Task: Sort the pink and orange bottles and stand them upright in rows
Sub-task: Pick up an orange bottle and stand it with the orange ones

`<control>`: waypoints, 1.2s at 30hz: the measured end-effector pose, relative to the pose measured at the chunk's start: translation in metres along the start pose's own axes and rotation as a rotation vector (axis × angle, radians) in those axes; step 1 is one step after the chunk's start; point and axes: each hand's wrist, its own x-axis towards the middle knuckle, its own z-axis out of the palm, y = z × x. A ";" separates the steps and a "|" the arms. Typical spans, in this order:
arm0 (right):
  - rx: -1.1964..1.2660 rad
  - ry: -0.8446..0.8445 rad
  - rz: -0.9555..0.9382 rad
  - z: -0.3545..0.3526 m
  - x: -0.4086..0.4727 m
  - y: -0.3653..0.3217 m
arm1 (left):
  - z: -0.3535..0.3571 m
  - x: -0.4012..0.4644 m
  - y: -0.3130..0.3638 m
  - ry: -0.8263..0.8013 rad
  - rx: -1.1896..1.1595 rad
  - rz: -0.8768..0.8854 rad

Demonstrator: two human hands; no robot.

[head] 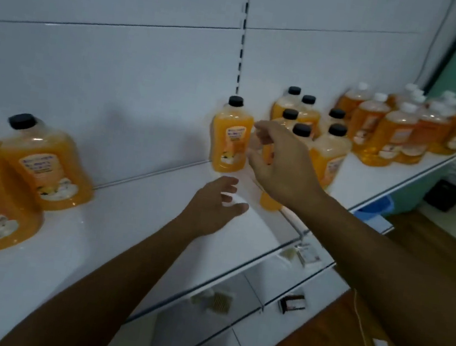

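Note:
An orange bottle with a black cap (230, 135) stands upright alone against the back wall of the white shelf (104, 232). My right hand (280, 162) hovers just to its right, fingers loosely spread, holding nothing. My left hand (217, 204) is lower, in front of the bottle, fingers relaxed and empty. Behind my right hand stands a cluster of several black-capped orange bottles (330, 148); one is partly hidden by my hand. Two larger-looking orange bottles (47, 165) stand at the shelf's left. Farther right are several white-capped amber bottles (392, 132).
The shelf's front edge (207, 282) runs diagonally, with lower shelves holding small packets (219, 301) beneath. A wooden floor (343, 345) lies at the lower right, with a white cable and a dark bin (448, 191) beyond the shelf end.

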 end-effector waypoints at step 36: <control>0.674 -0.446 0.073 0.081 0.025 -0.079 | -0.098 -0.111 -0.054 0.472 -0.121 0.016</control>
